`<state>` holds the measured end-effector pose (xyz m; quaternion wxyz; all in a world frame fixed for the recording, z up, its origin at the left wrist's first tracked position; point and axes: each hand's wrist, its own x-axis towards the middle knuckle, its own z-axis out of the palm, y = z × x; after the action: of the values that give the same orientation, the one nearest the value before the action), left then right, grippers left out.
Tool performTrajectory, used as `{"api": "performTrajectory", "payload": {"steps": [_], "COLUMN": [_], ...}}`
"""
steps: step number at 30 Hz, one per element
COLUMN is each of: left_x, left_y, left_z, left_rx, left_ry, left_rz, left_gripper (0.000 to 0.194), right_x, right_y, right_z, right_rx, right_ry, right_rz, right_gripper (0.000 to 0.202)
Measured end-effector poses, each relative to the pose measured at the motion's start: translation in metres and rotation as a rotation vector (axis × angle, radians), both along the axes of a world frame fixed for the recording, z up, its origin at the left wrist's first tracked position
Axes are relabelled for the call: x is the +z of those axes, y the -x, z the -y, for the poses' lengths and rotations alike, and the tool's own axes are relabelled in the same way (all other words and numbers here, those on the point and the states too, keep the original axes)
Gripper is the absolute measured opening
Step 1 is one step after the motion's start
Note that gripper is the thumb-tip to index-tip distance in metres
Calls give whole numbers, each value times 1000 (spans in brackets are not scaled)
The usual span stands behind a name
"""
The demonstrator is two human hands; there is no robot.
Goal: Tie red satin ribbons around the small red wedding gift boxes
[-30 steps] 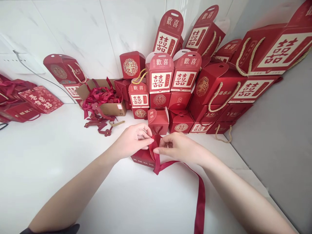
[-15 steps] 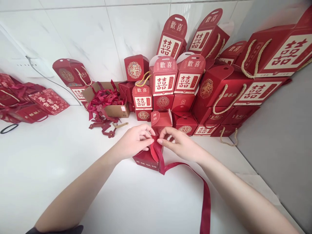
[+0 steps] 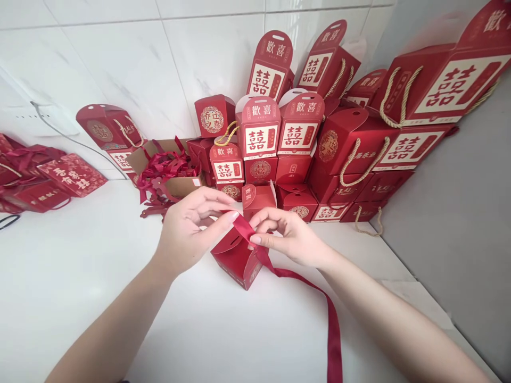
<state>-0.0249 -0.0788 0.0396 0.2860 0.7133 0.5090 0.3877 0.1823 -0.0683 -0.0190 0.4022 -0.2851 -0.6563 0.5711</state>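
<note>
- Pinching the ribbon (image 3: 244, 229) near its upper end, the left hand (image 3: 181, 234) holds thumb and forefinger together, its other fingers loosely curled.
- Further down the same ribbon, the right hand (image 3: 293, 236) pinches it between thumb and fingertips, its remaining fingers bent.
- The box (image 3: 232, 260) sits on the table (image 3: 80, 266) just below both hands, slotted flap facing up; whether they touch it, I cannot tell.
- From the right hand, the ribbon trails to the bottom of view.
</note>
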Motion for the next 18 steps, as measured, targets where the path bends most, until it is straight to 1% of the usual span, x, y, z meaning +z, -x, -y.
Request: {"api": "performTrajectory", "payload": {"steps": [2, 3, 4, 6, 7, 9, 12, 15, 18], "left_x": [2, 1, 0, -4, -6, -10, -13, -14, -14], "left_y": [4, 7, 10, 16, 18, 20, 19, 17, 17], "left_z": [-1, -2, -4, -8, -9, -11, -11, -12, -15], "left_rx": [-146, -209, -244, -223, -195, -186, -232, -173, -168], "left_ry": [65, 89, 100, 96, 90, 109, 151, 169, 265], "left_rz": [-146, -258, -376, -559, -599, -586, -472, -372, -289], "left_gripper": [39, 42, 43, 42, 42, 40, 25, 11, 15], "right_x": [6, 9, 12, 17, 20, 22, 19, 12, 6], "right_y": [1, 0, -2, -8, -10, -12, -9, -3, 1], "right_z": [6, 8, 10, 12, 13, 13, 12, 10, 8], "right_rx": [-59, -104, -160, -257, -280, -277, -208, -119, -85], "right_ry": [4, -1, -12, -48, -67, -76, -20, 77, 174], "right_rz": [-148, -211, -257, -285, -267, -199, -126, -57, 49], "right_gripper": [22, 23, 24, 24, 22, 16, 20, 27, 34]}}
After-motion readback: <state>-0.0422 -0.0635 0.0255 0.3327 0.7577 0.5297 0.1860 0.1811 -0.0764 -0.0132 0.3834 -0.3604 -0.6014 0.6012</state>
